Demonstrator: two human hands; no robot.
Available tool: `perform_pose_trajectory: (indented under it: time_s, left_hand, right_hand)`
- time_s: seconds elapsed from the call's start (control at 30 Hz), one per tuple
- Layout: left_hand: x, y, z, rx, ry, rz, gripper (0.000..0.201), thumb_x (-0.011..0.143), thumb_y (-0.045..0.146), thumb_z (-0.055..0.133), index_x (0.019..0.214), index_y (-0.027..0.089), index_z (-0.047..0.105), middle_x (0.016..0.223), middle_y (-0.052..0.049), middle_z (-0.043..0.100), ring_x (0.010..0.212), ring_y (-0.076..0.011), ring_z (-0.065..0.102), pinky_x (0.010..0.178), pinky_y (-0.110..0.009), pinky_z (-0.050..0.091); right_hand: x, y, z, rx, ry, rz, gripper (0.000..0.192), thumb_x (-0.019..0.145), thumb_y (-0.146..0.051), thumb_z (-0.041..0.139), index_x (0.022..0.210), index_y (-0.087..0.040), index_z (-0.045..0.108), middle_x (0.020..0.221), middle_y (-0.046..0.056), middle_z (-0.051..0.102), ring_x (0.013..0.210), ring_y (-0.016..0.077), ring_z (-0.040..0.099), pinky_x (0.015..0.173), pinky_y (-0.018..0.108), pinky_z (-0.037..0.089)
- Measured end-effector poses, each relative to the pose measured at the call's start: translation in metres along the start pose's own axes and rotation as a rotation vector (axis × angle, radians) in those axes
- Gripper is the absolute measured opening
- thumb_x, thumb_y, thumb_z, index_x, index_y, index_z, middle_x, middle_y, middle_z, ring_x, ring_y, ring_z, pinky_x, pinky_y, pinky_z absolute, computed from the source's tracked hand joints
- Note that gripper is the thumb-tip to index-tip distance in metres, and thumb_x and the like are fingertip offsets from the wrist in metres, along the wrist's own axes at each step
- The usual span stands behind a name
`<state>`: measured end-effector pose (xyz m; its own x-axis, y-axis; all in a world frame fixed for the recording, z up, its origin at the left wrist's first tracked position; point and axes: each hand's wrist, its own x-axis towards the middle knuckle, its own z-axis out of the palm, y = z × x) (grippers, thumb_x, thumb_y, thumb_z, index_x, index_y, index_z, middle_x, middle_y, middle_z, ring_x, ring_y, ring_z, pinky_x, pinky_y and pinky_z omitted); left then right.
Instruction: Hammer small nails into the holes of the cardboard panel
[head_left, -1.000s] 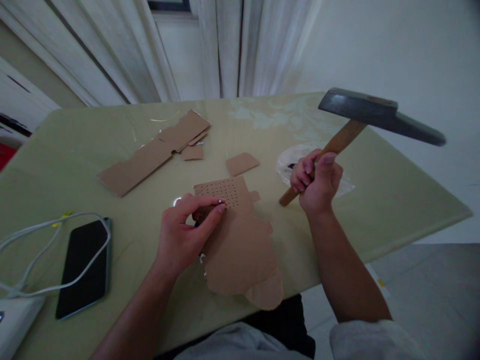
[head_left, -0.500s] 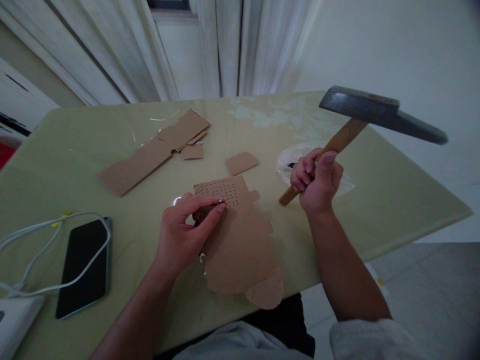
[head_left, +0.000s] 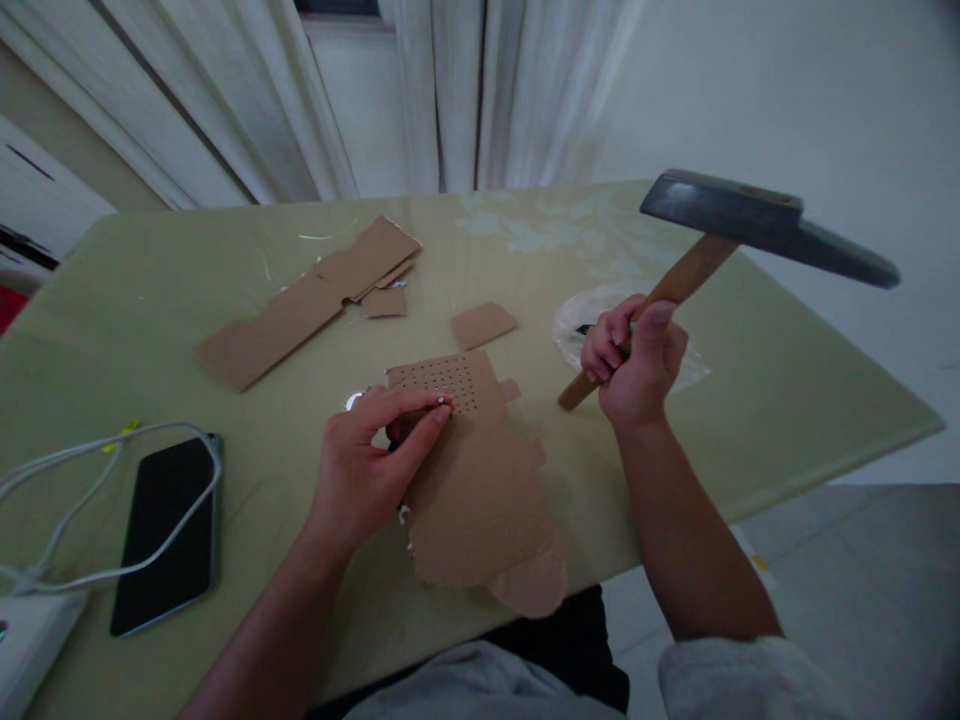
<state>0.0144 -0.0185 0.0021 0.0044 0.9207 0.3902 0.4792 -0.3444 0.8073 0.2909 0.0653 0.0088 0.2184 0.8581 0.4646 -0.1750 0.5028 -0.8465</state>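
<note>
A brown cardboard piece with a grid of small holes near its far end lies at the table's near edge. My left hand rests on its left side and pinches a small nail upright between thumb and forefinger, beside the holes. My right hand grips the wooden handle of a hammer; its dark steel head is raised up and to the right, well above the table.
A long cardboard strip and small scraps lie farther back on the green table. A black phone with a white cable over it is at left. A clear plastic sheet sits behind my right hand.
The hammer head has crept slightly up and to the right. My left hand and the nail have stayed put.
</note>
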Motion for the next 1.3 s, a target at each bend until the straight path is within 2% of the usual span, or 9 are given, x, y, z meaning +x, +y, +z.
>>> perform_pose_trajectory:
  time_s: [0.13,0.37,0.63,0.87,1.1,1.3]
  left_hand:
    - [-0.0007,-0.0006,-0.0008,0.0,-0.005,0.008,0.009,0.099,0.031,0.083,0.104,0.029,0.09,0.081,0.003,0.079,0.064,-0.0127,0.058,0.066,-0.031,0.047]
    - [0.0007,0.0026,-0.001,0.011,-0.003,-0.009,0.01,0.099,0.03,0.082,0.103,0.029,0.091,0.077,0.004,0.077,0.064,-0.0126,0.059,0.065,-0.03,0.046]
    - [0.0011,0.0055,-0.0011,0.034,0.001,0.022,0.01,0.099,0.03,0.081,0.103,0.027,0.089,0.079,0.003,0.079,0.064,-0.013,0.058,0.068,-0.03,0.05]
    - [0.0007,0.0034,-0.0005,0.053,-0.005,0.038,0.01,0.099,0.03,0.08,0.103,0.027,0.089,0.081,0.002,0.079,0.066,-0.0134,0.06,0.067,-0.029,0.05]
    - [-0.0008,0.0035,-0.0022,0.069,-0.01,0.073,0.008,0.1,0.026,0.081,0.105,0.028,0.088,0.083,0.003,0.079,0.067,-0.0126,0.06,0.069,-0.029,0.049]
    - [-0.0002,0.0036,-0.0017,0.074,-0.01,0.081,0.008,0.1,0.028,0.081,0.104,0.028,0.087,0.084,0.003,0.08,0.067,-0.0134,0.061,0.068,-0.03,0.049]
  right_hand:
    - [-0.0002,-0.0002,0.0,0.02,-0.018,-0.007,0.064,0.097,-0.077,0.076,0.068,-0.027,0.049,0.051,-0.01,0.028,0.038,0.0079,0.018,0.032,0.025,0.014]
    - [-0.0006,-0.0014,0.0004,-0.077,-0.016,0.012,0.069,0.095,-0.087,0.068,0.07,-0.028,0.043,0.051,-0.01,0.026,0.038,0.0087,0.017,0.033,0.027,0.017]
    - [-0.0011,-0.0019,0.0008,-0.02,-0.024,-0.011,0.064,0.099,-0.078,0.071,0.068,-0.028,0.047,0.051,-0.009,0.028,0.038,0.0094,0.019,0.033,0.027,0.015]
    - [-0.0005,-0.0009,0.001,-0.083,0.004,0.013,0.068,0.095,-0.086,0.07,0.068,-0.029,0.044,0.05,-0.009,0.026,0.037,0.0102,0.019,0.034,0.028,0.016]
    - [-0.0011,-0.0005,0.0001,-0.052,-0.031,-0.005,0.067,0.098,-0.082,0.069,0.07,-0.028,0.042,0.053,-0.009,0.026,0.038,0.0093,0.019,0.034,0.029,0.016]
    - [-0.0016,-0.0012,0.0008,-0.089,-0.009,-0.001,0.067,0.097,-0.085,0.068,0.069,-0.029,0.043,0.052,-0.009,0.026,0.038,0.0102,0.019,0.033,0.029,0.016]
